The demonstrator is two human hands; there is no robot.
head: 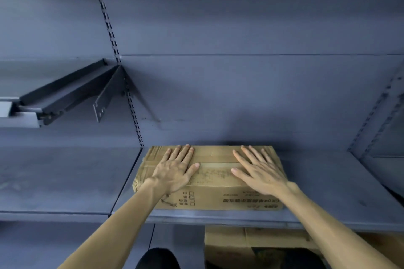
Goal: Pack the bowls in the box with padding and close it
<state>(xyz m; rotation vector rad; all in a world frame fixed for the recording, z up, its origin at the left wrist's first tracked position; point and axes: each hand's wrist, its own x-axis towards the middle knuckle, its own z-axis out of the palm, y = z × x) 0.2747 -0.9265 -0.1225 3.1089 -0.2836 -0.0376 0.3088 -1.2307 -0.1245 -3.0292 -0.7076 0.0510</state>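
Closed cardboard box (209,178) on grey shelf (328,192), near its front edge. Left hand (177,169) and right hand (259,172) flat, fingers spread, pressing taped top. Bare shelf either side; another carton (251,244) below.

a shop or stockroom: grey slotted-upright shelving (218,217), wall bracket (102,98), cardboard cartons (227,244) below.

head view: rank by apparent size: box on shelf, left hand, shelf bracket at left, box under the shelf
1. box on shelf
2. shelf bracket
3. box under the shelf, partly hidden, so rank unsure
4. left hand
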